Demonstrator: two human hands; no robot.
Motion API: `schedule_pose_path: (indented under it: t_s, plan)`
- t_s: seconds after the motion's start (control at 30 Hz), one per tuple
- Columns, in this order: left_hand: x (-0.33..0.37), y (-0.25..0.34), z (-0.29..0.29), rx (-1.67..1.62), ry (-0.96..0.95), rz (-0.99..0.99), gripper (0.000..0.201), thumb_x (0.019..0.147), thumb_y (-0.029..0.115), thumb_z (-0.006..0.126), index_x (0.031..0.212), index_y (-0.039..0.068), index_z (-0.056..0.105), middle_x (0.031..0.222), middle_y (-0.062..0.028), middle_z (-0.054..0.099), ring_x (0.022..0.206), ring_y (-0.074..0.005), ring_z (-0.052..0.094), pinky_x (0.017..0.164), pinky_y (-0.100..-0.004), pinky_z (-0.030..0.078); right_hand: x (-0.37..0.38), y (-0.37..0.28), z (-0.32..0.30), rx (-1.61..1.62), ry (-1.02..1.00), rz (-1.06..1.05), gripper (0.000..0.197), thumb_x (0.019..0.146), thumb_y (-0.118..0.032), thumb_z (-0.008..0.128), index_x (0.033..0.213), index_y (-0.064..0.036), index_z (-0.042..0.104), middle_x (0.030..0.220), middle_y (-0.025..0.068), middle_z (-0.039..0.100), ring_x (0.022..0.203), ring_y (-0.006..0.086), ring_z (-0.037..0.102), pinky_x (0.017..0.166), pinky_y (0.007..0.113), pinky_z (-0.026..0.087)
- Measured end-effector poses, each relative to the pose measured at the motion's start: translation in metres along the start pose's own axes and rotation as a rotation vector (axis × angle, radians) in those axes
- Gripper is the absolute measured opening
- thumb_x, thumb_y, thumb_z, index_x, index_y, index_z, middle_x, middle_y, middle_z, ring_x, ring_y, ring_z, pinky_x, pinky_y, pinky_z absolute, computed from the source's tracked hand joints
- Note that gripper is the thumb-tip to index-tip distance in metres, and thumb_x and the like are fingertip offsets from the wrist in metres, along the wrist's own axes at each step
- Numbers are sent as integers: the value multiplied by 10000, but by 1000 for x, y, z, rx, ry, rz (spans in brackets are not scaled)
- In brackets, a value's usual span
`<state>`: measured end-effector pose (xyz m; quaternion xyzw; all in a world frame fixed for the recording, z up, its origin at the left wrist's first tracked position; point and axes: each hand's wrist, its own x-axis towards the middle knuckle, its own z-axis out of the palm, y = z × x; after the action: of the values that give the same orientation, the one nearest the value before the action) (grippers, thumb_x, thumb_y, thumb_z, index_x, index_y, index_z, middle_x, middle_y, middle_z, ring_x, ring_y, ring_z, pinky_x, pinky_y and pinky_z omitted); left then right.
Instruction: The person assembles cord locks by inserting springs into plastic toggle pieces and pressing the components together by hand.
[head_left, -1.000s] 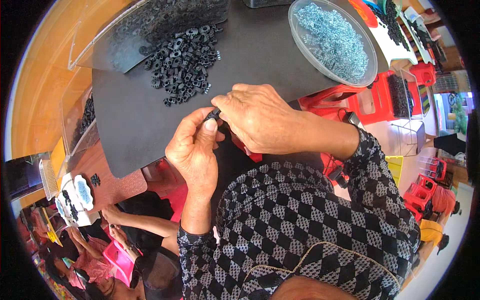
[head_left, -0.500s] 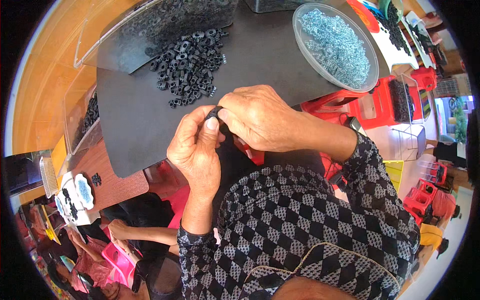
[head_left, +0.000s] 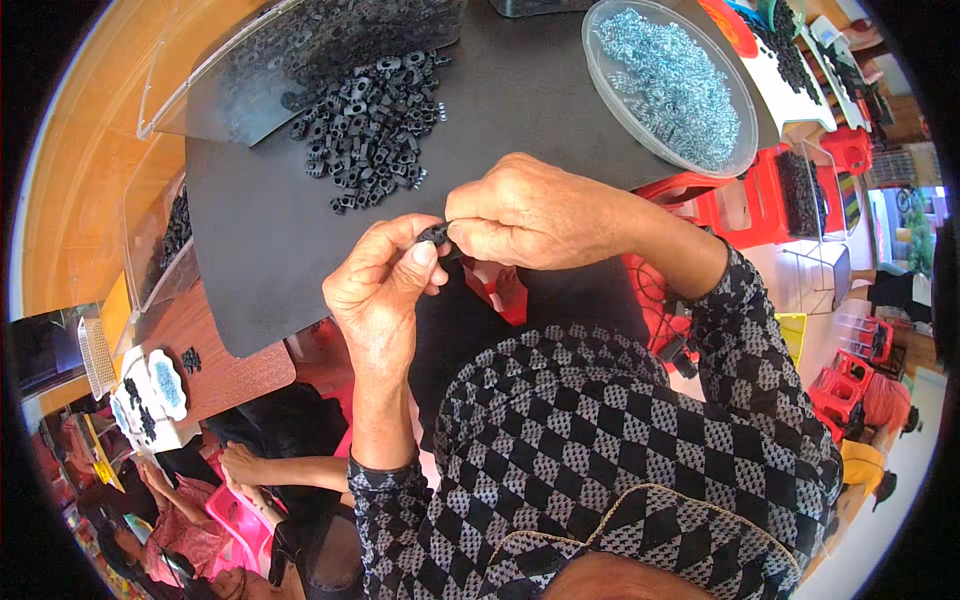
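Between the thumb and fingers of my left hand [head_left: 378, 275] is a small black plastic part [head_left: 433, 235], held just past the table's near edge. My right hand [head_left: 535, 215] is closed in a pinch at the part's right end; its fingertips hide whatever else they may grip. Beyond my hands, a heap of black plastic parts [head_left: 365, 130] lies on the dark table mat [head_left: 255, 240]. Farther right stands a round clear tub [head_left: 597, 70] full of small silvery-blue metal springs [head_left: 675, 90].
A clear plastic bin [head_left: 190, 95] stands behind the heap, with another clear bin [head_left: 140, 230] of black parts at the left. Red stools [head_left: 760, 200] stand to the right. Beside me on the left, another person's arm [head_left: 290, 468] reaches near a brown table [head_left: 235, 375].
My left hand has shifted slightly left and down. My right wrist has turned, and its fingers now pinch the right end of the black part, which shows more.
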<state>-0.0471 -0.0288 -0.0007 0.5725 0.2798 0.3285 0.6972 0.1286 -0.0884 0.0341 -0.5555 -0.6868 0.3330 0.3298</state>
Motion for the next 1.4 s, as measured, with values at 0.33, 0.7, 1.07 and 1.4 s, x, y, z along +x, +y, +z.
schedule_pose_path:
  t_s: [0.33, 0.7, 1.07, 1.4]
  plan:
    - [-3, 0, -3, 82, -48, 33, 129, 805, -15, 608, 928, -43, 638, 777, -52, 581, 592, -72, 527, 513, -173, 428, 1, 0, 1, -163, -83, -94, 226, 798, -141, 501, 623, 2, 495, 530, 154, 511, 510, 349, 512, 515, 426, 389]
    - [-10, -4, 3, 342, 30, 176, 173, 733, -104, 591, 880, -27, 639, 661, -20, 546, 512, -59, 483, 453, -186, 402, -5, -4, 19, -356, -67, 2, 235, 764, -149, 534, 598, 7, 475, 535, 190, 503, 526, 375, 522, 507, 443, 398]
    - [-11, -12, 12, 497, 52, 311, 217, 709, -138, 561, 875, -12, 622, 642, -43, 538, 484, -91, 497, 440, -230, 405, -10, -1, 18, -376, -128, -20, 188, 740, -111, 569, 632, 20, 487, 578, 191, 549, 559, 373, 558, 535, 439, 434]
    - [-12, -12, 12, 405, 56, 116, 166, 793, -67, 548, 921, -18, 641, 714, -27, 606, 520, -54, 507, 455, -175, 411, -9, -4, 11, -329, -181, 82, 179, 719, -114, 522, 641, 34, 586, 621, 245, 582, 623, 408, 592, 581, 468, 471]
